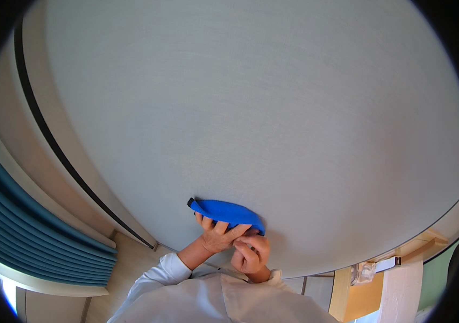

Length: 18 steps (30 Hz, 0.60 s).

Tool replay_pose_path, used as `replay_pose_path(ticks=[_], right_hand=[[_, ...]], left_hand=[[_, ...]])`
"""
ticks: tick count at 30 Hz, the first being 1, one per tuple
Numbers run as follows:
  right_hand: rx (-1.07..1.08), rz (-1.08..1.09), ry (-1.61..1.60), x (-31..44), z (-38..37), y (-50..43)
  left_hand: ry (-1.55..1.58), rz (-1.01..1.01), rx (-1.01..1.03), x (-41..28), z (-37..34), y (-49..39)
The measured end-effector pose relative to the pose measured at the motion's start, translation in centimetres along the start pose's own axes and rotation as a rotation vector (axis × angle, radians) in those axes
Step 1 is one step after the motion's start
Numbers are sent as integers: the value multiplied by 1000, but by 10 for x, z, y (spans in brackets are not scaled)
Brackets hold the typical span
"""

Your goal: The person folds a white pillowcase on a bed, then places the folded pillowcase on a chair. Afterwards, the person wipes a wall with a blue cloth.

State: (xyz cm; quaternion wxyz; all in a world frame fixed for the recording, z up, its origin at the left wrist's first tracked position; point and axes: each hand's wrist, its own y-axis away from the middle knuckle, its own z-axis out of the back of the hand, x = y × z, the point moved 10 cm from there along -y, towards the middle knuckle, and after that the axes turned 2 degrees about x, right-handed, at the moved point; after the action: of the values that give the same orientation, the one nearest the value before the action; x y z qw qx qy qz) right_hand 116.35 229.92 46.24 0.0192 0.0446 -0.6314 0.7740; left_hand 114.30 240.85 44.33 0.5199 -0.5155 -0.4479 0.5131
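A blue cloth pad (227,210) with a black-trimmed end is bowed lengthwise, close to a large pale grey surface (261,121). My left hand (218,238) grips it from below, fingers spread along its near side. At the pad's right end is my right hand (250,253), with its fingers curled and pinched against the corner. The exact hold of the right fingertips is partly hidden by the hand itself. Both wrists come out of white sleeves.
Teal curtains (44,238) hang at the left, beside a long black strip (52,137). Pale flooring (128,258) shows below them. At the lower right stands a light wooden cabinet (360,298) with a clear plastic-wrapped item (362,273) on it. Pink fabric (403,290) lies beside it.
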Motion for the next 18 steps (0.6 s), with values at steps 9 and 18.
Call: replay_pose_path(ticks=[9, 18], right_hand=[[3, -15, 254, 2, -1, -16], [28, -36, 443, -4, -18, -8]], left_hand=[[238, -19, 41, -3, 17, -28], [391, 43, 277, 18, 27, -22]])
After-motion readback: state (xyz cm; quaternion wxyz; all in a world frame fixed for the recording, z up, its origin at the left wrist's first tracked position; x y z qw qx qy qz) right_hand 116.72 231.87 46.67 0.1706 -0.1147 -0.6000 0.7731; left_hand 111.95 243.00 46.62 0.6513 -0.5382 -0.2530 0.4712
